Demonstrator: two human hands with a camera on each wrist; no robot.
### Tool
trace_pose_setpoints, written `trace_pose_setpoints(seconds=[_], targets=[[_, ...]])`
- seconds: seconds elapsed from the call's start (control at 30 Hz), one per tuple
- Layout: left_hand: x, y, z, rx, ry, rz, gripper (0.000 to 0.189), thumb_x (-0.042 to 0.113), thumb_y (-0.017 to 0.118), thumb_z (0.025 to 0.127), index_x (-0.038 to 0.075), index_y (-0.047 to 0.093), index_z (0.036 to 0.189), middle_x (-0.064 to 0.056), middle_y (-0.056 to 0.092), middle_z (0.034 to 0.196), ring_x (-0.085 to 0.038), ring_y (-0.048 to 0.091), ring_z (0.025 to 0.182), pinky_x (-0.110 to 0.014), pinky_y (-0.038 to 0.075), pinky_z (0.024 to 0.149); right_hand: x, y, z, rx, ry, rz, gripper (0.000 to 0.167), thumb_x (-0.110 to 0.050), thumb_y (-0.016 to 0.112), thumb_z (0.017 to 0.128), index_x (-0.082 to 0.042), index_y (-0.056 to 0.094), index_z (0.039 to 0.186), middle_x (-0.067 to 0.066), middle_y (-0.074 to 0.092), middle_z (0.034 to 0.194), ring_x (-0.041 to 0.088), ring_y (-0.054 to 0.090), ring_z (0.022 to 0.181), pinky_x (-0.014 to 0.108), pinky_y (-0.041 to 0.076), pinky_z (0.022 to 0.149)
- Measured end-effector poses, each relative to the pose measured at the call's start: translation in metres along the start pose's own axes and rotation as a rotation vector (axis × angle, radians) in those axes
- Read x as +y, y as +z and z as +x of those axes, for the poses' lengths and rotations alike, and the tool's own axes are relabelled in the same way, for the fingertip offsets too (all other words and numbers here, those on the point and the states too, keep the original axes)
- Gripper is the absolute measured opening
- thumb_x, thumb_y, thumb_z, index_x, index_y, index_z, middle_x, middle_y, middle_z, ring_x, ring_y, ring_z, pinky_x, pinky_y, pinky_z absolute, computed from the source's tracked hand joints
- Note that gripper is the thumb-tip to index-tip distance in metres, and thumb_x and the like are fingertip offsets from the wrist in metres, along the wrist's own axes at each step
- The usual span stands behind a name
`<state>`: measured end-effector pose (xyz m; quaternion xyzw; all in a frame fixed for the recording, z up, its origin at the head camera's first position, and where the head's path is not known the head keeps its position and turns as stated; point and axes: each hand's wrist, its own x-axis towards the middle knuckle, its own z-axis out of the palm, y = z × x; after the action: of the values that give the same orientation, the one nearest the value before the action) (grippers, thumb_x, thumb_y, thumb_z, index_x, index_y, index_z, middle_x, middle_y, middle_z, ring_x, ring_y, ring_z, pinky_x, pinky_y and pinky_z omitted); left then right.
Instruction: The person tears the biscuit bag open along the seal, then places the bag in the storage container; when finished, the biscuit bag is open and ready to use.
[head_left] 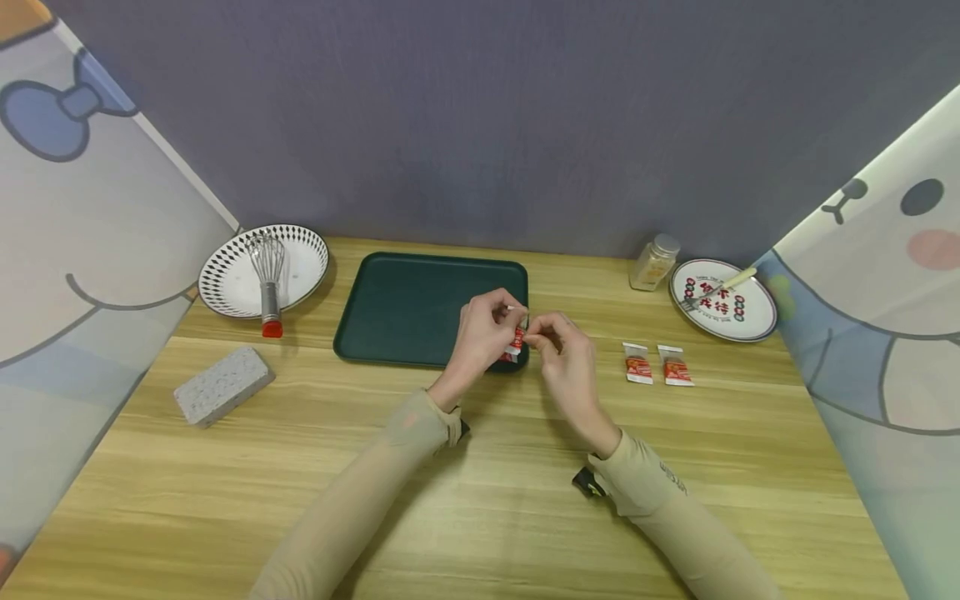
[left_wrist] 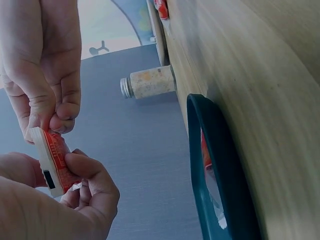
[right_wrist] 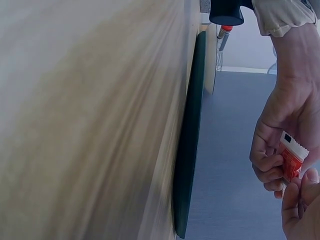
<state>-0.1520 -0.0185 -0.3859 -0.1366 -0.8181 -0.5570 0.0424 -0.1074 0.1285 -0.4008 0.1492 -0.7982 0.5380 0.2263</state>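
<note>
Over the right end of a dark green tray (head_left: pixel 420 312), my left hand (head_left: pixel 483 329) pinches a small red-and-white snack packet (left_wrist: pixel 59 159) between thumb and fingers. My right hand (head_left: pixel 568 354) pinches the packet's other end, as the left wrist view shows. The packet (right_wrist: pixel 291 159) is held above the tray between both hands, and whether it is torn cannot be seen. Inside the tray, below my left hand, lies another red packet (left_wrist: pixel 206 155), partly hidden by the rim. Two similar packets, a left one (head_left: pixel 638 364) and a right one (head_left: pixel 675 367), lie on the table to the right.
A patterned white plate (head_left: pixel 225 279) with a whisk (head_left: pixel 268 283) stands at the back left. Before it lies a grey sponge-like block (head_left: pixel 223 386). At the back right are a seasoning jar (head_left: pixel 655 263) and a printed plate (head_left: pixel 757 312) holding a fork (head_left: pixel 723 286).
</note>
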Motion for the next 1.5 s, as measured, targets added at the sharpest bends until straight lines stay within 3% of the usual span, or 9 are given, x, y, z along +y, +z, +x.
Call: trace_pose_setpoints(seconds=[0.23,0.7,1.1,1.2,1.3,1.4,1.5], targets=[[0.0,0.002,0.001,0.014,-0.025,-0.001,0.012,0.01,0.071,0.106,0.003,0.08,0.102,-0.006,0.072,0.086,-0.019,0.063,0.071,-0.033,0.052,0.067,0.001,0.0,0.001,0.008,0.009,-0.005,0.009,0.01,0.073,0.096,0.003,0.069,0.092,0.011,0.07,0.092,0.023,0.068,0.083,0.019,0.053,0.077],[-0.004,0.003,0.004,0.029,-0.045,-0.019,0.012,0.01,0.07,0.106,0.003,0.08,0.102,-0.006,0.071,0.082,-0.019,0.06,0.065,-0.029,0.047,0.059,-0.001,0.001,-0.001,-0.012,0.021,-0.041,0.009,0.008,0.075,0.095,0.003,0.069,0.091,0.014,0.071,0.092,0.023,0.068,0.081,0.019,0.052,0.074],[-0.007,0.003,0.008,0.037,-0.046,-0.045,0.015,0.013,0.07,0.107,0.002,0.08,0.105,-0.006,0.072,0.085,-0.02,0.06,0.067,-0.03,0.047,0.058,0.0,-0.002,0.003,-0.074,0.065,-0.009,0.007,0.008,0.074,0.096,0.004,0.068,0.095,0.015,0.071,0.092,0.022,0.067,0.081,0.02,0.052,0.073],[-0.008,-0.005,0.008,0.022,-0.04,-0.103,0.014,0.014,0.071,0.106,0.003,0.081,0.106,-0.007,0.074,0.088,-0.02,0.064,0.072,-0.03,0.048,0.061,-0.003,-0.005,0.01,-0.088,0.148,0.067,0.007,0.007,0.073,0.099,0.006,0.066,0.101,0.017,0.07,0.097,0.022,0.067,0.085,0.019,0.052,0.074],[-0.009,-0.013,0.008,0.003,-0.064,-0.204,0.015,0.015,0.072,0.106,0.004,0.081,0.109,-0.008,0.076,0.093,-0.022,0.067,0.081,-0.038,0.053,0.071,-0.004,-0.009,0.022,-0.103,0.215,0.146,0.012,0.006,0.071,0.101,0.01,0.063,0.111,0.022,0.068,0.106,0.034,0.068,0.093,0.02,0.055,0.077],[-0.012,-0.019,0.008,-0.01,-0.117,-0.299,0.015,0.013,0.072,0.106,0.002,0.08,0.112,-0.01,0.076,0.098,-0.024,0.068,0.086,-0.05,0.057,0.081,0.002,-0.013,0.036,-0.155,0.242,0.14,0.024,0.003,0.067,0.105,0.013,0.06,0.125,0.026,0.065,0.117,0.046,0.068,0.102,0.027,0.059,0.081],[-0.016,-0.022,0.009,-0.005,-0.171,-0.35,0.015,0.01,0.072,0.105,-0.001,0.079,0.113,-0.013,0.076,0.101,-0.022,0.068,0.083,-0.054,0.059,0.085,0.01,-0.015,0.045,-0.233,0.286,0.129,0.032,0.0,0.063,0.108,0.016,0.055,0.134,0.029,0.061,0.126,0.039,0.071,0.102,0.038,0.062,0.085]])
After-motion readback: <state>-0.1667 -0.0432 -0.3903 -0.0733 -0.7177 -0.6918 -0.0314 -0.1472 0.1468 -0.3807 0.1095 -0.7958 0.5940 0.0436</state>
